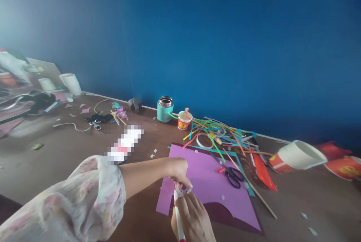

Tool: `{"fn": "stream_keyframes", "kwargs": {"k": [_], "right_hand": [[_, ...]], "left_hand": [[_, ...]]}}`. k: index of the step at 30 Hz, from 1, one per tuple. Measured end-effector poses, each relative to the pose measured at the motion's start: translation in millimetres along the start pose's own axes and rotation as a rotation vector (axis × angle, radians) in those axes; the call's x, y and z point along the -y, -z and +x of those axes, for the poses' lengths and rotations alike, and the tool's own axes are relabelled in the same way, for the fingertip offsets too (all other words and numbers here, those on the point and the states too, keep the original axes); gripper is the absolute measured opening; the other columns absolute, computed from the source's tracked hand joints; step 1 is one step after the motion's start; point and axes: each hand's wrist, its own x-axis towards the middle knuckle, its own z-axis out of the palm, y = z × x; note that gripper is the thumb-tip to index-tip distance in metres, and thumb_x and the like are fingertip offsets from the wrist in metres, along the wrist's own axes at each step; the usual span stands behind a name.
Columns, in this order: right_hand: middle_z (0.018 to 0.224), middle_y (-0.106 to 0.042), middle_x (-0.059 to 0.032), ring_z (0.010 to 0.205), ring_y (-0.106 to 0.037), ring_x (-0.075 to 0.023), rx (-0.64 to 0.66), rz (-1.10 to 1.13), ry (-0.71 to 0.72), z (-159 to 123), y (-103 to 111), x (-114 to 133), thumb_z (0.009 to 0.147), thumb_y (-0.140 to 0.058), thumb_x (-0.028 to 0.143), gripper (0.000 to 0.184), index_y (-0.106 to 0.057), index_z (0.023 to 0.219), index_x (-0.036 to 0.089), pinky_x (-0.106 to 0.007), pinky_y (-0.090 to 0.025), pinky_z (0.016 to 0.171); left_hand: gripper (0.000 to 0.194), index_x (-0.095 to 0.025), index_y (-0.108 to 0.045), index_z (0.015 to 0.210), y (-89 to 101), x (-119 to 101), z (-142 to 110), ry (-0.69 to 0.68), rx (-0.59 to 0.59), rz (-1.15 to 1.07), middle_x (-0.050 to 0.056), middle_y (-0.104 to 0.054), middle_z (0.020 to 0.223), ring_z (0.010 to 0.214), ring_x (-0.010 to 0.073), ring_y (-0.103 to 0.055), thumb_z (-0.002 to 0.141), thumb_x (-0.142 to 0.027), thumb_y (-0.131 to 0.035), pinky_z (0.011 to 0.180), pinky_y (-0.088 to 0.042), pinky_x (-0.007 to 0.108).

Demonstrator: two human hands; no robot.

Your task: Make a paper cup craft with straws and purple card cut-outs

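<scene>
Closest in, at six o'clock, the person's right hand [194, 215] is curled round a white marker [178, 212], its far end up against a small clear ring [184, 191]. The left hand [177, 170] grips that ring over the purple sheet [207, 181]; fingers crowd it, so I can't quite tell whether it touches the sheet. Black-handled scissors [234, 177] lie between two and three o'clock from the hands. Farther off, at one, colourful strips [218, 131] sprawl across the surface [287, 200]; toward twelve stand a paper cup [184, 121] and an open turquoise jar [164, 113].
</scene>
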Motion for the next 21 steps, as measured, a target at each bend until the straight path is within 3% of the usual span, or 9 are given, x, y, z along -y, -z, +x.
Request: {"fn": "stream_keyframes", "kwargs": {"k": [8,14,18,21], "right_hand": [[0.057,-0.053,-0.0001,0.049,-0.048,-0.0172,0.000,0.045,0.000,-4.2,6.7,-1.8,0.068,-0.040,0.003,0.020,-0.043,0.075,0.022,-0.028,-0.031,0.046],[0.054,-0.050,0.0019,0.048,-0.046,-0.0160,-0.085,0.127,-0.102,-20.2,-6.4,-10.8,0.076,-0.038,0.008,0.017,-0.039,0.069,0.023,-0.028,-0.026,0.050],[0.055,-0.051,0.0040,0.048,-0.048,-0.0139,-0.081,0.179,-0.110,-29.1,-8.4,-23.0,0.077,-0.039,0.006,0.018,-0.040,0.069,0.022,-0.027,-0.030,0.054],[0.059,-0.055,0.0042,0.056,-0.055,-0.0132,0.039,0.220,-0.162,-26.4,7.3,-29.7,0.076,-0.043,0.002,0.021,-0.042,0.070,0.022,-0.026,-0.039,0.063]], "left_hand": [[0.038,-0.018,-0.056,0.039,-2.0,3.7,1.7,-0.030,-0.022,-0.019,-0.003,-0.045,0.032,0.034,0.0094,-0.040,0.063,-0.045,-0.065,0.042,-0.033,0.024],[0.037,-0.018,-0.056,0.038,-1.1,2.4,0.2,-0.002,-0.002,-0.052,-0.004,-0.044,0.032,0.034,0.0090,-0.039,0.063,-0.042,-0.066,0.044,-0.035,0.024],[0.037,-0.018,-0.056,0.039,-2.6,4.5,3.2,0.000,0.004,-0.053,-0.004,-0.043,0.032,0.033,0.0088,-0.038,0.063,-0.044,-0.065,0.043,-0.033,0.024],[0.035,-0.018,-0.058,0.042,-3.9,7.5,6.4,-0.005,0.005,-0.052,-0.004,-0.043,0.032,0.033,0.0088,-0.039,0.063,-0.045,-0.065,0.041,-0.033,0.023]]}}
